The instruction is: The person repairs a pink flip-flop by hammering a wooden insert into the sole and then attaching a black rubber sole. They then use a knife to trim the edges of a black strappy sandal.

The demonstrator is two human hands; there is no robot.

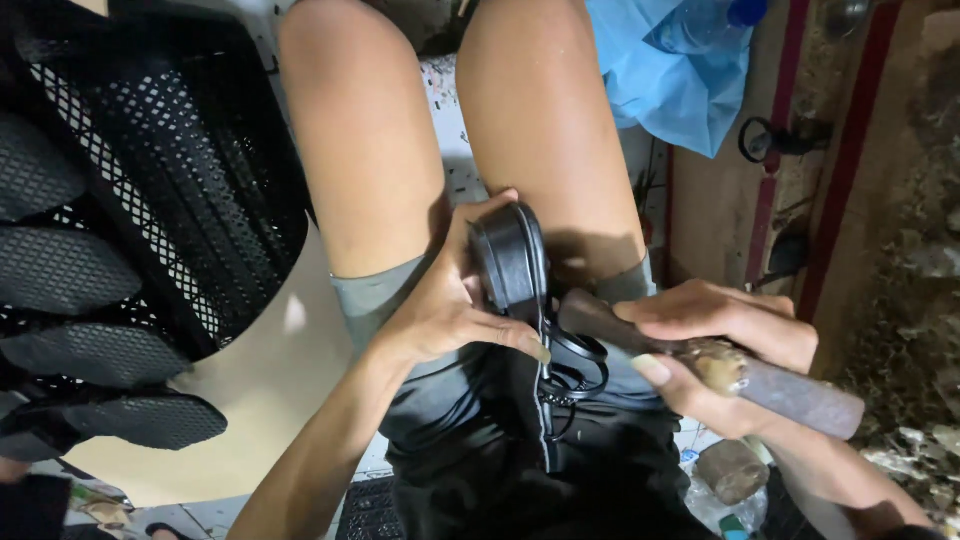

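My left hand [445,305] grips a black rounded part [510,260] with thin black rings or cables [575,365] hanging from it, held over my lap between my bare thighs. My right hand [720,345] is closed around a thick, rusty brown tool handle [790,395] whose dark front end [590,315] touches the black part just below my left fingers. The handle's far end sticks out past my right hand to the right.
A black mesh crate [150,200] holding black oval parts stands at the left. A blue plastic bag [680,75] lies at the top right. A brownish lump [732,470] sits near my right wrist, with dirt and debris [920,300] along the right side.
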